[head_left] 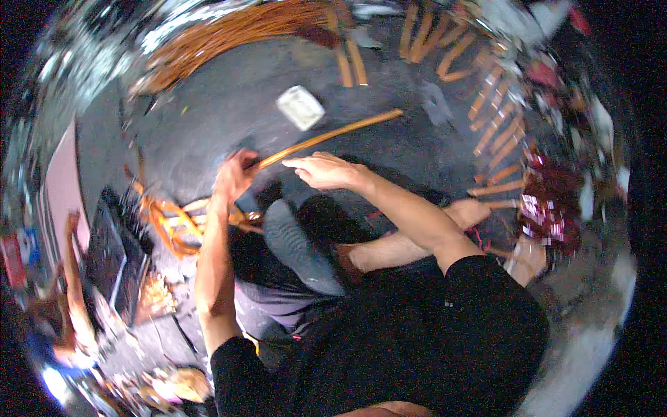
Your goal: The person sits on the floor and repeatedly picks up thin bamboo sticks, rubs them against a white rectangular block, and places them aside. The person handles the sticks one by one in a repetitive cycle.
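Note:
My left hand [237, 175] is closed round the near left end of a long, thin yellow-brown stick [340, 132], slightly smeared by motion. From that hand the stick slants up to the right over the dark floor. Just below the stick is my right hand [325, 171], its fingers pressed together and pointing left at the stick's lower part. Whatever those fingertips pinch, if anything, is too small to make out. Beyond the stick lies a small white rectangular dish [301, 108]. My bent legs and a grey ribbed shoe sole [299, 247] are below my hands.
A long bundle of thin brown rods [233, 38] curves along the far side. Short brown strips [500, 139] lie in rows at the right, near shiny dark red packets [552, 201]. Orange looped strips [174, 226] are at the left. Another person's arm [75, 285] shows at the left edge.

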